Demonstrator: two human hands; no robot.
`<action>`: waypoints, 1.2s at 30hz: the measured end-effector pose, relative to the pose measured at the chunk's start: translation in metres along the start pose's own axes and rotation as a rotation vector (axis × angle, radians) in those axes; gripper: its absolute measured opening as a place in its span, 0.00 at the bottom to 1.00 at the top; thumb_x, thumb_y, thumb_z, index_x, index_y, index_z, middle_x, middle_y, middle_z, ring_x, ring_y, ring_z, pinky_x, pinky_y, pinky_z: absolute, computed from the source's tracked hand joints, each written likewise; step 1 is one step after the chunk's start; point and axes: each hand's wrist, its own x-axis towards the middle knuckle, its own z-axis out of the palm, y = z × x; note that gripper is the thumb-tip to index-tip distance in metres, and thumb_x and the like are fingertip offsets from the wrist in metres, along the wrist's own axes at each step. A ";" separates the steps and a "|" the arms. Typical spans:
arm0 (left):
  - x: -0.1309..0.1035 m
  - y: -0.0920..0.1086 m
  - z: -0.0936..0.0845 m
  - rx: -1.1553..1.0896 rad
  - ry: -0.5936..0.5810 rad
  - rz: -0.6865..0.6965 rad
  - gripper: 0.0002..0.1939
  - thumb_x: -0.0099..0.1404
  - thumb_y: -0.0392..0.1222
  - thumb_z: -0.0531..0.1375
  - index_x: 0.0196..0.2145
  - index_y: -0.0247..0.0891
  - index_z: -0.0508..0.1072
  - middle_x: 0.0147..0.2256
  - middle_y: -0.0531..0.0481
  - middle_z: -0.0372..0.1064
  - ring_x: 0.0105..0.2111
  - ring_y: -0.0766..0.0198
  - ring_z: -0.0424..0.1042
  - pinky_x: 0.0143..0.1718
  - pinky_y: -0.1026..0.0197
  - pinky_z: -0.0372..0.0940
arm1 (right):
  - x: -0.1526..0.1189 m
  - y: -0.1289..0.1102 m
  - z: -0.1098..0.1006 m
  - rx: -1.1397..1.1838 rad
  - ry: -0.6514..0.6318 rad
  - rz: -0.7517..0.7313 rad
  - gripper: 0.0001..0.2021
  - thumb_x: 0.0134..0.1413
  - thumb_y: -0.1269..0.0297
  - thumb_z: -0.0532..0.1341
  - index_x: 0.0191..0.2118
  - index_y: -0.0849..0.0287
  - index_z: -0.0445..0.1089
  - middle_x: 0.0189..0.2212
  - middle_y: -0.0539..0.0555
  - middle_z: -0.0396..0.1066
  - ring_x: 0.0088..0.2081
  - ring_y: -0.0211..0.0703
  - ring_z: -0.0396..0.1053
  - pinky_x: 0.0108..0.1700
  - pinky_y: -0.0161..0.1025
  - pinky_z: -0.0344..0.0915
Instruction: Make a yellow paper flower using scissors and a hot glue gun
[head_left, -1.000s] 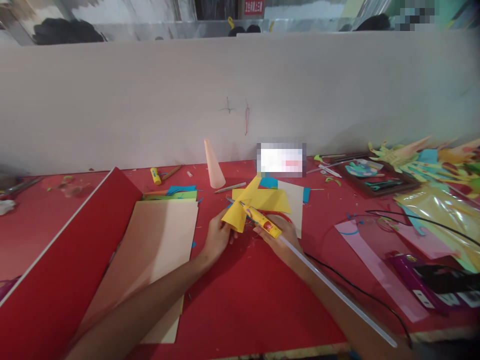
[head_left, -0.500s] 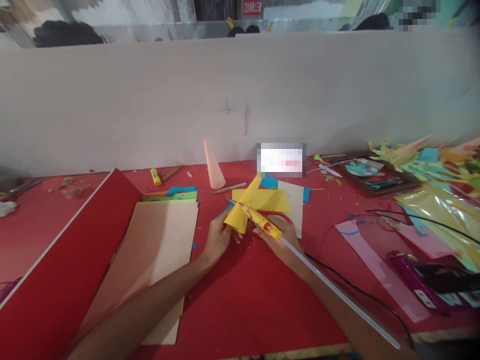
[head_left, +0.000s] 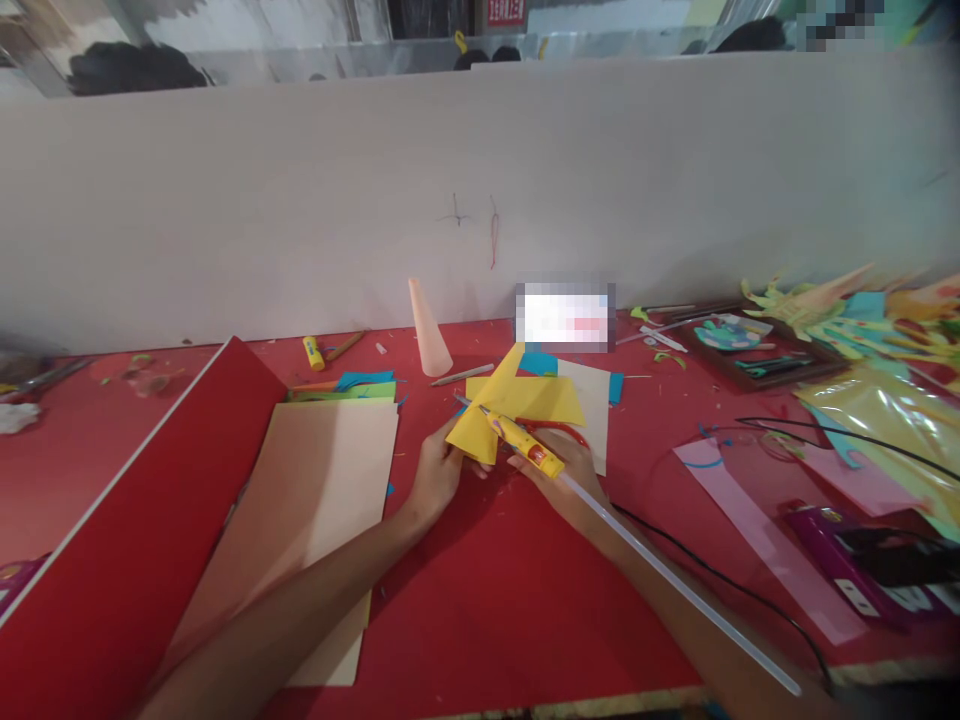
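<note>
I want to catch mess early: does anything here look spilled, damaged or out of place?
Just litter, it seems: a crumpled white wad lies at the table's left edge, and green scraps lie loose beside the dark tray. They look discarded, not gathered up. No spill shows.

Soft, fairly dim light put glare on the yellow plastic packet (head_left: pixel 892 415) and faint shadow across the peach paper (head_left: pixel 300 500), while the outer edges looked stretched and blurred.
</note>
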 end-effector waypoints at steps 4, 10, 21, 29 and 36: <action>0.000 0.000 -0.001 -0.005 0.004 -0.002 0.13 0.64 0.49 0.62 0.38 0.36 0.73 0.27 0.51 0.76 0.24 0.62 0.76 0.25 0.62 0.72 | 0.001 -0.001 -0.001 -0.021 -0.020 0.007 0.17 0.69 0.49 0.61 0.32 0.56 0.71 0.26 0.54 0.74 0.28 0.47 0.72 0.31 0.42 0.67; 0.001 -0.002 -0.002 -0.003 -0.003 -0.009 0.16 0.64 0.53 0.63 0.38 0.37 0.73 0.26 0.51 0.76 0.24 0.61 0.76 0.26 0.61 0.72 | 0.002 -0.004 -0.003 -0.020 -0.041 -0.005 0.16 0.70 0.51 0.61 0.33 0.55 0.68 0.26 0.54 0.73 0.28 0.47 0.72 0.31 0.41 0.64; 0.001 -0.001 -0.001 0.040 -0.009 0.021 0.15 0.64 0.52 0.64 0.39 0.37 0.74 0.28 0.50 0.77 0.24 0.60 0.77 0.27 0.59 0.74 | 0.002 0.001 -0.002 -0.088 -0.056 -0.063 0.13 0.71 0.54 0.60 0.35 0.55 0.69 0.28 0.55 0.75 0.31 0.47 0.75 0.33 0.41 0.67; 0.002 -0.006 -0.004 0.169 0.067 0.075 0.19 0.62 0.40 0.59 0.50 0.34 0.77 0.34 0.48 0.80 0.26 0.61 0.77 0.31 0.60 0.73 | -0.001 0.001 0.000 -0.056 -0.066 -0.007 0.13 0.71 0.52 0.60 0.38 0.56 0.71 0.33 0.55 0.74 0.34 0.46 0.74 0.37 0.40 0.69; 0.003 -0.004 -0.004 0.188 0.095 0.176 0.22 0.61 0.37 0.60 0.52 0.35 0.78 0.50 0.42 0.81 0.48 0.55 0.79 0.50 0.57 0.71 | 0.000 -0.004 -0.002 -0.063 -0.088 -0.039 0.15 0.71 0.51 0.59 0.36 0.55 0.67 0.30 0.53 0.72 0.33 0.46 0.73 0.35 0.40 0.67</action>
